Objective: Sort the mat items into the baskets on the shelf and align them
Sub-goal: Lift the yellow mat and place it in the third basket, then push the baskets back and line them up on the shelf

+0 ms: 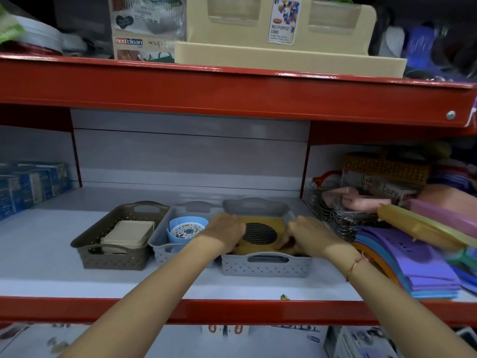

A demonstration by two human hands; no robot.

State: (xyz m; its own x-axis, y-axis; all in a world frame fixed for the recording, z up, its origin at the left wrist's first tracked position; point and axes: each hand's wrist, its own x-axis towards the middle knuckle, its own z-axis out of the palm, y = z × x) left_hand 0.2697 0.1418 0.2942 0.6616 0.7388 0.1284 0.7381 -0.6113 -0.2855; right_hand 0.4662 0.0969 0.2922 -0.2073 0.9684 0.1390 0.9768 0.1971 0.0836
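Observation:
Three baskets stand side by side on the white shelf. The brown basket (113,257) on the left holds beige mats (127,233). The middle grey basket (165,251) holds round blue mats (187,229) with a patterned label. The right grey basket (265,266) holds a mustard-yellow mat (277,223) with a black mesh circle. My left hand (227,228) grips that mat's left edge and my right hand (307,232) grips its right edge, both inside the basket.
A wire basket (333,214) with pink items stands to the right, beside a stack of purple and orange mats (413,262) and a yellow lidded box (418,226). Blue boxes (28,187) sit far left. The red upper shelf (232,91) hangs overhead.

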